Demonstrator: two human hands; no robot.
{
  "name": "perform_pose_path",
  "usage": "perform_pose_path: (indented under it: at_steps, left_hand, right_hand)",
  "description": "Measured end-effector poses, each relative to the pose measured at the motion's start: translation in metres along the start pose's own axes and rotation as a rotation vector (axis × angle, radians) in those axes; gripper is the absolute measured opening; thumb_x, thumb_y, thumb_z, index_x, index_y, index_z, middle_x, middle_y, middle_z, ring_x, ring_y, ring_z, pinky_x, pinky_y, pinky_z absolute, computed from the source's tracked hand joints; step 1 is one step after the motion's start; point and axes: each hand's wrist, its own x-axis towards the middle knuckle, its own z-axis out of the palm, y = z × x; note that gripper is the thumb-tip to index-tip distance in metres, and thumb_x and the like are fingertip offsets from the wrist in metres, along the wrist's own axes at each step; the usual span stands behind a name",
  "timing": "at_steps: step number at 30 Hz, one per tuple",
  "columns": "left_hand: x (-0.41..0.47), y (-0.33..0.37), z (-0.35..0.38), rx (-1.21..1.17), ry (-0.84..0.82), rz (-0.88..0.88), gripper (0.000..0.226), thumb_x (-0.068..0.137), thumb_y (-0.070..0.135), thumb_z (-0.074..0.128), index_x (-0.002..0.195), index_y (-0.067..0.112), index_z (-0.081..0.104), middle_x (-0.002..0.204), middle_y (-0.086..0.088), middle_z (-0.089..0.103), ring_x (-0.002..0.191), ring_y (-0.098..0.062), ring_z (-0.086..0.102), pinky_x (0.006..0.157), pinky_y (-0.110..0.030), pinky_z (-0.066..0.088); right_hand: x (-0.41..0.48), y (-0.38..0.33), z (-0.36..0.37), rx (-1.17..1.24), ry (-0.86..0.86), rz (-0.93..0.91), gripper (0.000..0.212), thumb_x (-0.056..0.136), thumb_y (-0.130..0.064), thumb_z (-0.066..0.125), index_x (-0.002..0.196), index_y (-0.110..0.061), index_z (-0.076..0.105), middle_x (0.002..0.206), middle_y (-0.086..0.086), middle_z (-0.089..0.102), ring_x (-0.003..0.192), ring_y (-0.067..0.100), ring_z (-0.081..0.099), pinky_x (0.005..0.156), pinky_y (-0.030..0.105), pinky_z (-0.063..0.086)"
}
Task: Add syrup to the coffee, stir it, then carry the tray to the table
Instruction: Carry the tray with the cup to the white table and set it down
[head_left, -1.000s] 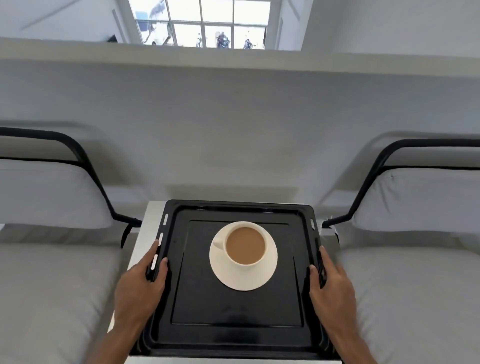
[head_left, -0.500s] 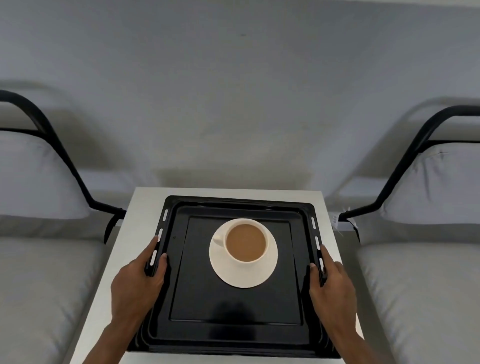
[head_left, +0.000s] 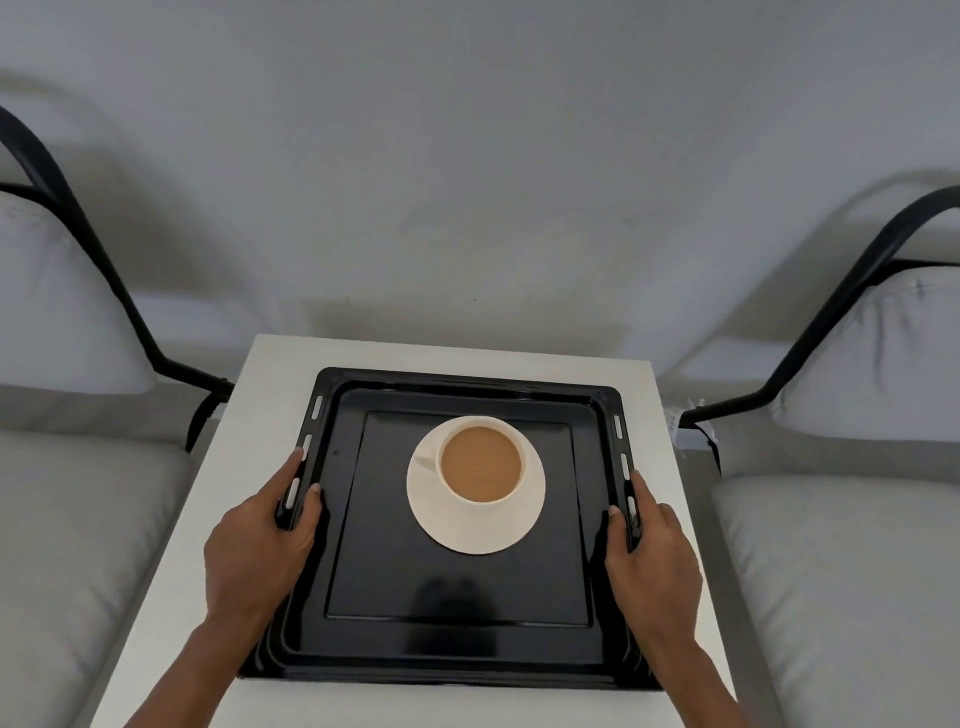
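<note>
While the tray is being held by its side rims, the left hand and right hand each closed in a grip, it is lying over the white worktop. Between the grips, the coffee cup is sitting upright on its saucer; only the release appears to be left.

Home sitting room, grey cushioned armchairs flanking white side table
</note>
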Motion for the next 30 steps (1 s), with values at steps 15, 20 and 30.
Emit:
perform_pose_path:
  at_steps: [15,20,30]
  left_hand:
    - [-0.006,0.002,0.003,0.014,0.008,0.009,0.049,0.098,0.033,0.064,0.145,0.038,0.054,0.048,0.009,0.047,0.045,-0.012,0.049,0.046,-0.025,0.035]
    - [-0.007,0.004,0.004,0.038,-0.001,0.014,0.050,0.100,0.033,0.061,0.149,0.037,0.050,0.056,0.009,0.050,0.053,-0.017,0.052,0.054,-0.031,0.040]
    - [-0.008,0.003,-0.011,0.192,-0.104,0.053,0.058,0.102,0.038,0.055,0.157,0.032,0.038,0.077,-0.006,0.059,0.066,-0.023,0.055,0.060,-0.036,0.045]
  right_hand:
    - [-0.001,0.002,0.003,-0.019,-0.002,-0.026,0.051,0.101,-0.027,0.058,0.150,-0.022,0.048,0.104,0.004,0.061,0.091,0.025,0.060,0.069,0.037,0.052]
    - [0.000,0.003,0.004,-0.026,-0.007,-0.034,0.050,0.101,-0.027,0.057,0.150,-0.022,0.046,0.113,0.007,0.062,0.100,0.027,0.062,0.071,0.035,0.050]
    - [-0.002,0.001,-0.002,-0.094,-0.091,-0.044,0.053,0.103,-0.027,0.053,0.153,-0.018,0.039,0.125,0.011,0.054,0.104,0.027,0.060,0.071,0.036,0.052]
